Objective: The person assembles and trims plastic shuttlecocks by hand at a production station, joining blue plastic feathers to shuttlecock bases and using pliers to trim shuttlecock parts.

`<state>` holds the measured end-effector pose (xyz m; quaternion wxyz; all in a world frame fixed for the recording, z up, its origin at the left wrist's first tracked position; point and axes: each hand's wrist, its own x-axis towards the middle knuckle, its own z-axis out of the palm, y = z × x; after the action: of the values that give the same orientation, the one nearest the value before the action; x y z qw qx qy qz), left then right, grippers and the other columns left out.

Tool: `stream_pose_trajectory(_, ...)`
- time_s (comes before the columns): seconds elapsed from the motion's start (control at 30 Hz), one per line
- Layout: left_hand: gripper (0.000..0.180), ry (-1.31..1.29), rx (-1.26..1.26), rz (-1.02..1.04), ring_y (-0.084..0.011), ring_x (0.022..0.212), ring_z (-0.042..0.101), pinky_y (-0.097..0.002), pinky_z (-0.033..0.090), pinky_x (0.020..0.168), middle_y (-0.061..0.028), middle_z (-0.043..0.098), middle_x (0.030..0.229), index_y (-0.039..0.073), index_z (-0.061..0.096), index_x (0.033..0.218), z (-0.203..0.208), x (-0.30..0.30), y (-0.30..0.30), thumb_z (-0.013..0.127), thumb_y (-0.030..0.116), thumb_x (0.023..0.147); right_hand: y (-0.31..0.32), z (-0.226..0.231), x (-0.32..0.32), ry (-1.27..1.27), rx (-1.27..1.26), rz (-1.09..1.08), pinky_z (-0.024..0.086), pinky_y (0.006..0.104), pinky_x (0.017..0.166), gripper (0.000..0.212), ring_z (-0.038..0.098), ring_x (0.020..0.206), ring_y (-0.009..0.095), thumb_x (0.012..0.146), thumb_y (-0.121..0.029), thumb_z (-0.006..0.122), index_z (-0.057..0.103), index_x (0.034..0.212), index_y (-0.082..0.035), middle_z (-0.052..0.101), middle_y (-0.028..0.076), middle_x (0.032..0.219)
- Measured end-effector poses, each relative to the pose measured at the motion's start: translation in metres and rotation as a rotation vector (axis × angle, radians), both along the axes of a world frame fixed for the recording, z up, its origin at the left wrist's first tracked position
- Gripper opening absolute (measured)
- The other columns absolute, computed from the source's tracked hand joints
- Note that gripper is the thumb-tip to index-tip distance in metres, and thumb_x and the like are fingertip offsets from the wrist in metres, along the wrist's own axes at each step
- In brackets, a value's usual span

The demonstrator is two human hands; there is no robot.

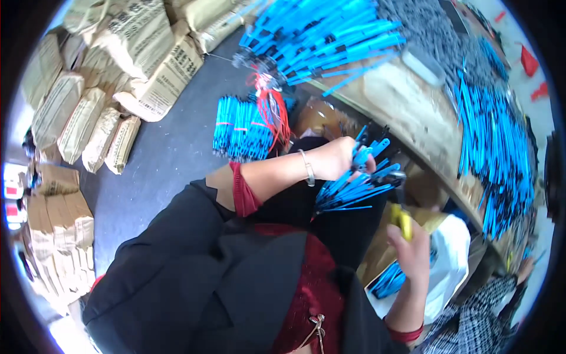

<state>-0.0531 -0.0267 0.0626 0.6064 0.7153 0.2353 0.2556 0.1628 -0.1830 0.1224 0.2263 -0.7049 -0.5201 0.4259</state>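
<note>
My left hand [337,159] is closed around a bundle of thin blue strips with black parts [354,192], held over my lap. The strips fan out below and to the right of my fingers. Lower right, my right hand [413,251] grips a small yellow object [402,222], blurred, so I cannot make out its exact kind. This hand is apart from the bundle. Beneath it, a white-lined bag [453,251] stands beside my leg, with more blue strips [389,279] inside.
A large heap of blue strips [321,29] covers the worktable [401,97]; another pile [498,153] hangs over its right side. Banded blue bundles [242,127] and red strings [274,109] lie left of it. Brown paper packages [141,88] stand far left. A person in checked clothing [474,312] is lower right.
</note>
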Motion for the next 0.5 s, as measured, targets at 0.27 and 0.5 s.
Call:
stream_pose_trajectory(0.27, 0.033, 0.249, 0.312, 0.33, -0.0172, 0.07, 0.063, -0.0305, 0.051, 0.064, -0.0127, 0.066, 0.085, -0.002, 0.063, 0.096, 0.195, -0.032, 0.033, 0.063, 0.022, 0.073, -0.011, 0.036, 0.082, 0.118, 0.371, -0.297, 0.039, 0.0226, 0.051, 0.023, 0.049, 0.056, 0.008, 0.083, -0.015, 0.058, 0.057, 0.096, 0.003, 0.055, 0.002, 0.068)
stream_pose_trajectory(0.5, 0.04, 0.883, 1.055, 0.567, -0.0316, 0.074, 0.06, -0.0377, 0.049, 0.068, -0.0211, 0.06, 0.087, 0.0, 0.059, 0.1, 0.244, 0.002, 0.215, 0.064, 0.03, 0.074, 0.047, 0.051, 0.08, -0.126, 0.277, -0.096, 0.04, 0.0207, 0.057, 0.028, 0.049, 0.064, 0.006, 0.08, -0.012, 0.063, 0.056, 0.101, 0.006, 0.057, 0.001, 0.074)
